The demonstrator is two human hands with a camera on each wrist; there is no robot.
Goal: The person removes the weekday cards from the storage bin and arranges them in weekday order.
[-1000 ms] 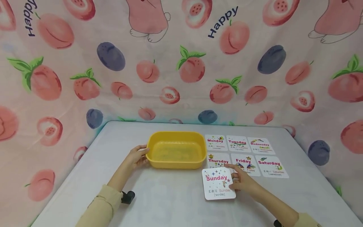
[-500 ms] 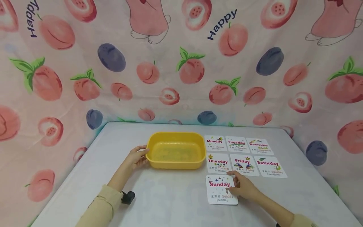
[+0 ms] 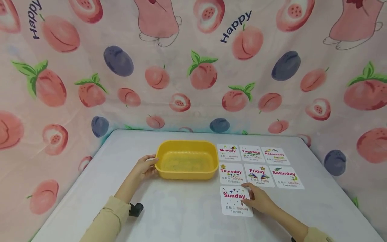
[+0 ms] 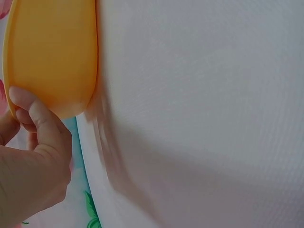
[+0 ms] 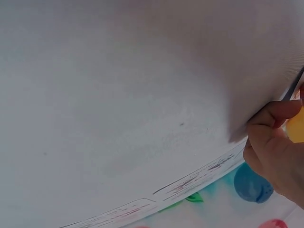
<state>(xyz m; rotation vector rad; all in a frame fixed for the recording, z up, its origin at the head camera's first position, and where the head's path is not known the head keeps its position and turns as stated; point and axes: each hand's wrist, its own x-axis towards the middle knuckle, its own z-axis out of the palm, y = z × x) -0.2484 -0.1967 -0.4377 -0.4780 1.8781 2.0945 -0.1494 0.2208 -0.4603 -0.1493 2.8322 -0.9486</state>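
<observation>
My left hand [image 3: 147, 167] grips the left rim of a yellow plastic basin [image 3: 187, 175], which has nothing in it. The left wrist view shows the fingers [image 4: 45, 126] pinching the basin's edge [image 4: 54, 52]. My right hand [image 3: 260, 200] holds the right edge of a white square "Sunday" card [image 3: 233, 204] between thumb and fingers. That card lies just below the "Thursday" card [image 3: 231, 173], close to its lower edge. From the right wrist, the hand [image 5: 275, 145] appears with curled fingers, and a thin dark card edge [image 5: 294, 85] shows beside them.
Right of the basin, the "Monday" [image 3: 228, 153], "Tuesday" [image 3: 250, 154] and "Wednesday" [image 3: 275, 156] cards form a back row. "Friday" [image 3: 259, 175] and "Saturday" [image 3: 286, 177] lie beside "Thursday". A white table [image 3: 169, 215] meets a fruit-print cloth [image 3: 196, 114] behind.
My right hand has brought the "Sunday" card down and slightly right, uncovering the lower part of "Thursday". It then shifted up a little. The left hand and basin have stayed in place.
</observation>
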